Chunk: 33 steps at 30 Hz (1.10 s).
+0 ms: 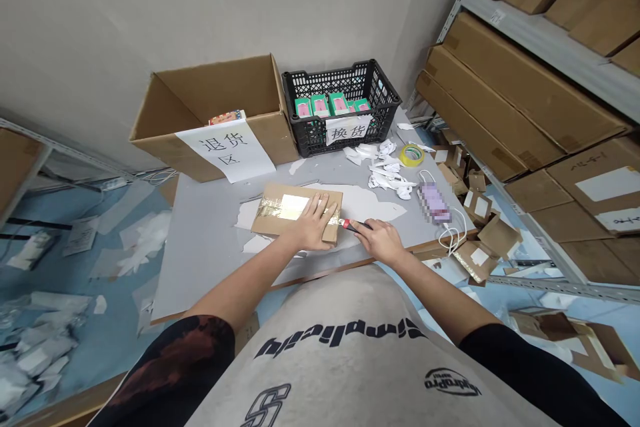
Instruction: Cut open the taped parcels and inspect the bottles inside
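Note:
A flat brown cardboard parcel (285,207), sealed with shiny tape, lies on the grey table (210,247). My left hand (313,223) rests flat on its near right part, fingers stretched out, pressing it down. My right hand (383,240) is closed round a small red-handled cutter (350,225), whose tip touches the parcel's right end.
At the back stand an open cardboard box (220,113) with a paper sign and a black plastic crate (340,107) holding green packets. Torn paper scraps (387,170), a yellow tape roll (411,155) and a phone (434,203) with a white cable lie to the right. Shelves of cartons (525,87) rise at right.

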Each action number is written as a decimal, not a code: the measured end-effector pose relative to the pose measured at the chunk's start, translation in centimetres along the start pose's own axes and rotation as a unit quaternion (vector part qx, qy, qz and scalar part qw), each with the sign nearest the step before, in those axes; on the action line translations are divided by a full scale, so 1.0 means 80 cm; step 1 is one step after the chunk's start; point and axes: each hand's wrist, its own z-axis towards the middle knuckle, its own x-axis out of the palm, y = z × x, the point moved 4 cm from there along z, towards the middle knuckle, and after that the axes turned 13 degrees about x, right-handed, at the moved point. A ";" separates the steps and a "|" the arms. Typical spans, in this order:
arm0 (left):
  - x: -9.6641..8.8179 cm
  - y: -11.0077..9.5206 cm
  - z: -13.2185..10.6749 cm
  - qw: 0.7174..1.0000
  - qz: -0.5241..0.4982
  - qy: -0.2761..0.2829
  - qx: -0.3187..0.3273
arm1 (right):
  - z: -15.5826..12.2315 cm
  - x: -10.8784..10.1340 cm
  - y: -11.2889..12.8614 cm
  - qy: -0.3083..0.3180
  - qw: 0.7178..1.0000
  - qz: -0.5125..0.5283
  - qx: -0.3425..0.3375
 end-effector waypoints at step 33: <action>-0.046 0.084 -0.116 0.845 -0.072 -0.180 -0.499 | 0.071 0.080 0.034 0.099 0.618 0.722 0.297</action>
